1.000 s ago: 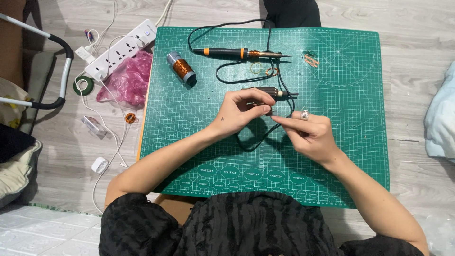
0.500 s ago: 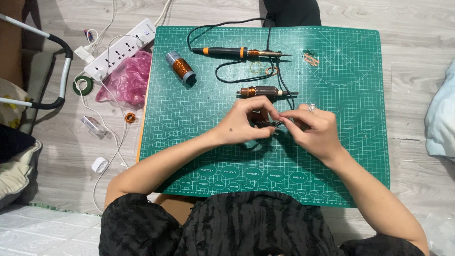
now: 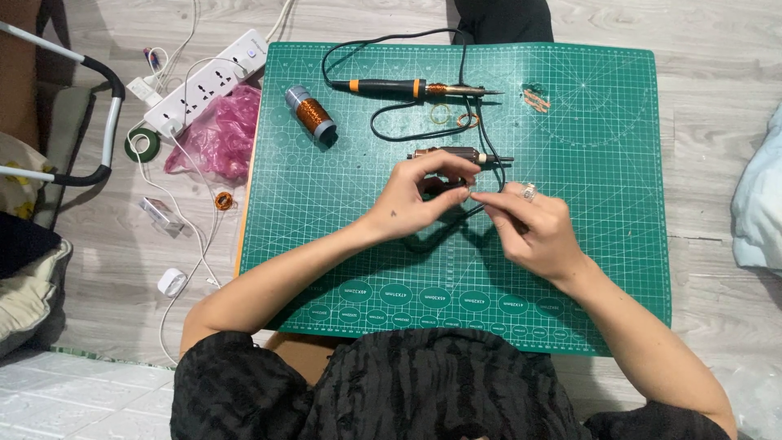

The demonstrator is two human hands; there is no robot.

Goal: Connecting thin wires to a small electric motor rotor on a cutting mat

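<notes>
My left hand [image 3: 415, 191] and my right hand [image 3: 533, 228] meet fingertip to fingertip over the middle of the green cutting mat [image 3: 603, 244]. Both pinch one small piece between them, too small to make out. A ring sits on a right finger. Just above the hands lies a brown soldering tool [image 3: 456, 154], tip pointing right, its black cable running under my hands. Further back lies a black and orange soldering iron [image 3: 407, 86]. A spool of copper wire [image 3: 310, 115] rests on the mat's left part.
Small copper rings [image 3: 468, 120] and copper scraps [image 3: 535, 98] lie on the mat's far side. Left of the mat on the floor are a white power strip [image 3: 208, 81], a pink bag [image 3: 220, 134], a green tape roll [image 3: 140, 144] and white cables. A pale cloth [image 3: 762, 204] lies at the right.
My left hand has left the brown soldering tool and come down toward me. Both hands have drawn together, fingertips now pinched on the small piece.
</notes>
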